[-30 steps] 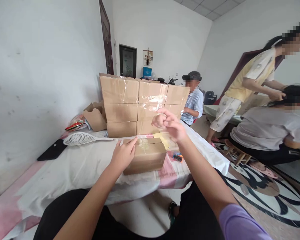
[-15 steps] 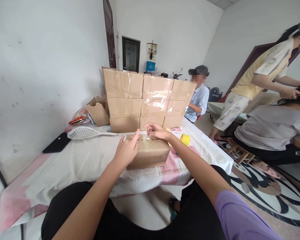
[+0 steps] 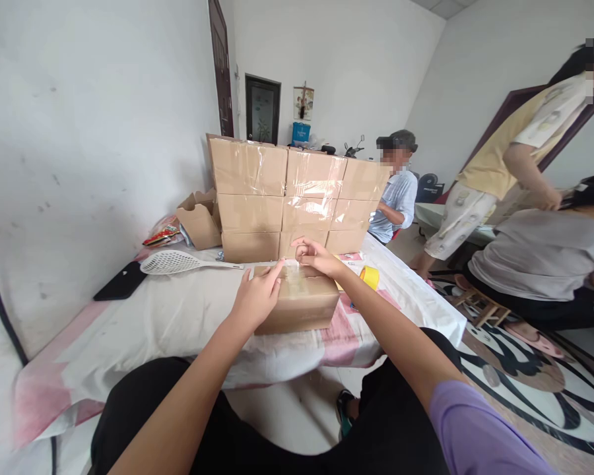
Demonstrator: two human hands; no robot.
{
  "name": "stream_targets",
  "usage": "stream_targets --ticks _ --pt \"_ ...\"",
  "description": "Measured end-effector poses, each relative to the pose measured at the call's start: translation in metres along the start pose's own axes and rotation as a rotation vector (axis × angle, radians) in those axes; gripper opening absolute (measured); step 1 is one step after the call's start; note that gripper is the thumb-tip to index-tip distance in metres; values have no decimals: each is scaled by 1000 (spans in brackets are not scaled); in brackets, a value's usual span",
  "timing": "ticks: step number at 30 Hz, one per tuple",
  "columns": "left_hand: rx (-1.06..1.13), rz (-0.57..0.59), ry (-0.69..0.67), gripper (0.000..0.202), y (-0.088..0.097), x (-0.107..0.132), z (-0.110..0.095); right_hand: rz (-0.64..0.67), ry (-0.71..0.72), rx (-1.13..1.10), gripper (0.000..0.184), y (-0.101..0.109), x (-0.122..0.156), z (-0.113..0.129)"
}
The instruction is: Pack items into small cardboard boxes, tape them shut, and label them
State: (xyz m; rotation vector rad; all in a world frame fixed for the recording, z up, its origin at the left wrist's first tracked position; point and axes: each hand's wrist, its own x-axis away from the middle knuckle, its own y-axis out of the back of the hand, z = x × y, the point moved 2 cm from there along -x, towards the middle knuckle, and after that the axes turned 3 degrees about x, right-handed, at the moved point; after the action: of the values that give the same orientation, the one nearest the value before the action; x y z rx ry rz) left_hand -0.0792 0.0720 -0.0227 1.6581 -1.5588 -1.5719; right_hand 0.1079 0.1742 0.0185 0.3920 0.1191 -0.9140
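A small closed cardboard box (image 3: 301, 310) sits near the table's front edge, with a strip of clear packing tape (image 3: 293, 284) across its top and upper front. My left hand (image 3: 258, 293) rests against the left side and top edge of this box, fingers stretched out and thumb apart, holding nothing. At the back of the box top, my right hand (image 3: 317, 256) is bent in a pinch. A small pale bit, seemingly the end of the tape, shows at its fingertips. Right of the box lies a yellow tape roll (image 3: 369, 277).
Behind stands a stack of taped cardboard boxes (image 3: 309, 214). On the left are a white perforated racket-like scoop (image 3: 171, 262), a black flat object (image 3: 121, 282), an open carton (image 3: 198, 224) and a red packet (image 3: 162, 231). Several people are at the right and back.
The view has shifted slightly. My right fingers have closed nearer the tape, where a pale bit now shows. My left hand stays at the box's left side, its fingers a little more spread.
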Motion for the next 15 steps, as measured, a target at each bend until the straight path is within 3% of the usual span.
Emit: stream_targets --ticks 8,12,15 --pt "-48 -30 -4 57 -5 -1 1 202 182 -48 42 -28 36 65" --pt "-39 -26 5 56 -5 0 1 171 282 -72 39 -35 58 97" --pt "-28 -21 11 57 -5 0 1 140 316 -93 40 -27 57 103"
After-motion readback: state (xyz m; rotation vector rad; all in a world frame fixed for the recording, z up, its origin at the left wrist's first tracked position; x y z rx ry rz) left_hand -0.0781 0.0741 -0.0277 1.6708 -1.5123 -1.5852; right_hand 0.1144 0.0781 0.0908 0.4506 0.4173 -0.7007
